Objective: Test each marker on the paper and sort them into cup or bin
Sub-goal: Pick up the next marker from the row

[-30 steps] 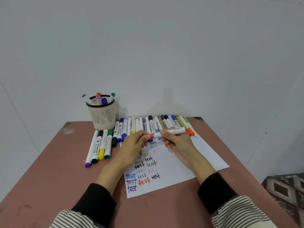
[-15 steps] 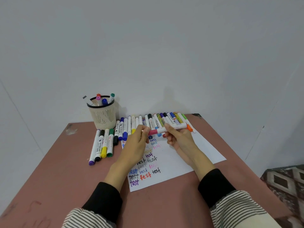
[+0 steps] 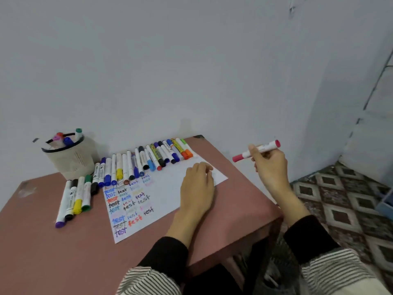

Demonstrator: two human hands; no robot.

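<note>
Right hand [image 3: 269,165] pinches pink marker [image 3: 256,151], long axis near-horizontal, right of worktop [image 3: 240,209]; left hand [image 3: 196,188] rests relaxed on paper [image 3: 170,188]; cup [image 3: 70,158] far left.

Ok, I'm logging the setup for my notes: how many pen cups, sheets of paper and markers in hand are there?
pen cup: 1
sheet of paper: 1
marker in hand: 1, pink-capped, held by the right hand
Total: 3
</note>
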